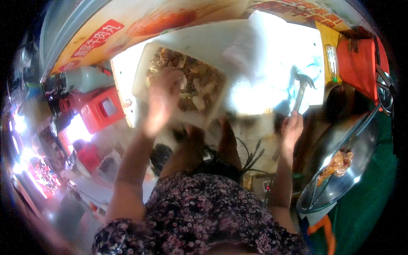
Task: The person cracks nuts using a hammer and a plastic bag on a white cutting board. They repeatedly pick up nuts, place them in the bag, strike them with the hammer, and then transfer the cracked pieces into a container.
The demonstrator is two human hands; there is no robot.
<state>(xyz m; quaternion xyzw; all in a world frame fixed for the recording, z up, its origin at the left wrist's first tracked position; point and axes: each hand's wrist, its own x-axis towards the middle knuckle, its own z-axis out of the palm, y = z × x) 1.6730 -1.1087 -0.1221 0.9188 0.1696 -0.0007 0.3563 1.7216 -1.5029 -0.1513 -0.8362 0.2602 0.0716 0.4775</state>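
Note:
My right hand [292, 129] grips the handle of a claw hammer [300, 95]. Its metal head is over the brightly lit right part of a white tabletop [271, 92]. My left hand [164, 97] is blurred and reaches over a pale shallow tray [139, 73]. Brown and cream chunks, broken or shell-like, fill much of that tray [204, 76]. A pale curved piece [182, 79] lies at my left fingertips; blur hides whether they grip it. The tray's near edge overhangs towards my legs.
A white plastic bag [264, 35] lies at the back. Left are a red plastic stool [103, 110] and a translucent jug [87, 79]. Right are a red container [357, 67], a green-capped bottle [332, 63] and a metal bowl [353, 172] holding brown food [338, 164]. Cables [253, 156] hang near my legs.

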